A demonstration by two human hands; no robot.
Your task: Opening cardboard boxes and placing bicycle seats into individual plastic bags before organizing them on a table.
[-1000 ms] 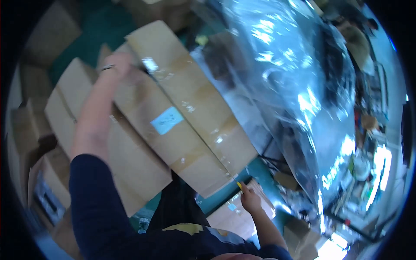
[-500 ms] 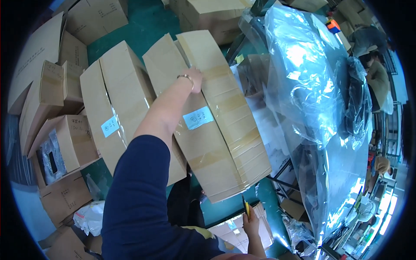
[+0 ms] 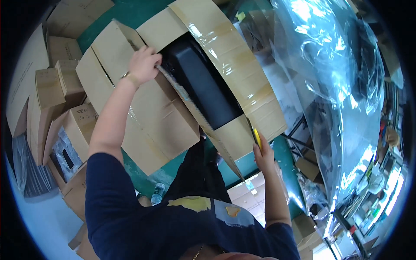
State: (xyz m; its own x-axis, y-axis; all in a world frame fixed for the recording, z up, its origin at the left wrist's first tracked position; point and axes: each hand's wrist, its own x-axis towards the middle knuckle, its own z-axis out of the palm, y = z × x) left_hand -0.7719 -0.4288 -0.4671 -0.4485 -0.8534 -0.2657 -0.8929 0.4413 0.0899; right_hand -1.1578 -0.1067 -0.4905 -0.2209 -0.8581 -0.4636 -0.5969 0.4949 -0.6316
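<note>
**Carton flap lifted, black case inside**

Green floor shows between stacked cardboard. At centre lies the long cardboard carton, its left flap raised; the left hand, at about eleven o'clock, has its fingers closed on that flap's edge. Inside sits a black case. At five o'clock of the carton, the right hand grips a yellow utility knife against the carton's near end. Smaller cartons crowd nine o'clock; clear plastic sheeting fills three o'clock.
</note>
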